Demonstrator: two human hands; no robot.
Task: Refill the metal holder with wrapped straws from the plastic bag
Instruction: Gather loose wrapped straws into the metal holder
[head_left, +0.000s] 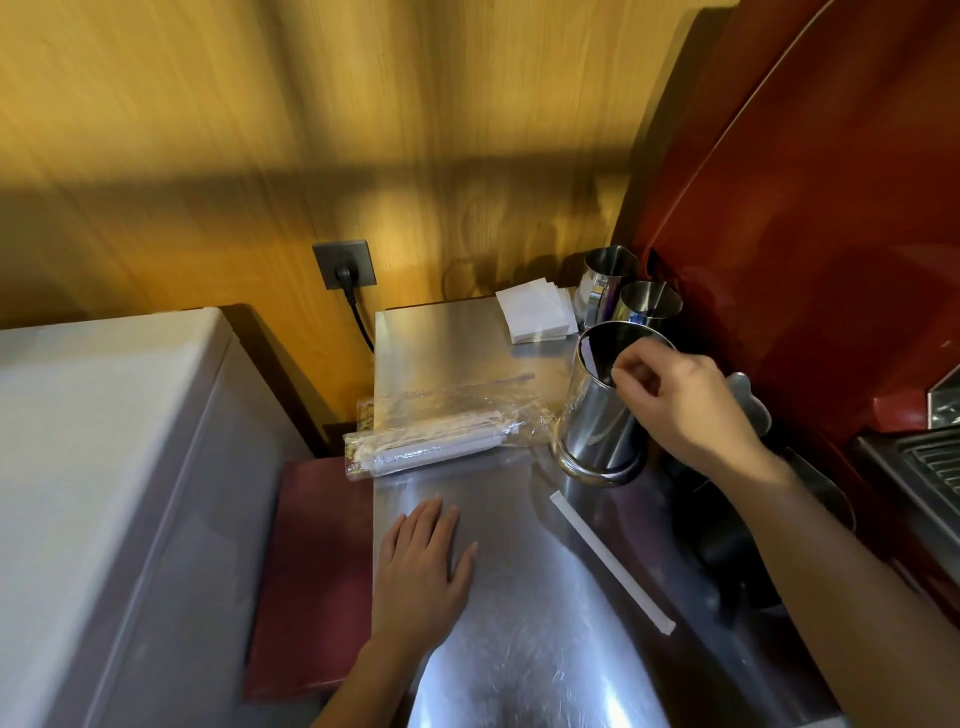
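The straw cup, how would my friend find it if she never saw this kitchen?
Start at the big red machine on the right of the steel counter. Three shiny metal cups stand in the corner beside it; the straw cup is the nearest one. It is the widest, it has a flared foot, and the right hand is at its rim, next to the plastic bag of straws.

The right hand (685, 405) covers the near rim of the metal holder (597, 415), so a grip cannot be told. Its dark inside hides any contents. Straws blur together inside the plastic bag (441, 436). The red machine (831, 208) runs off the right edge.
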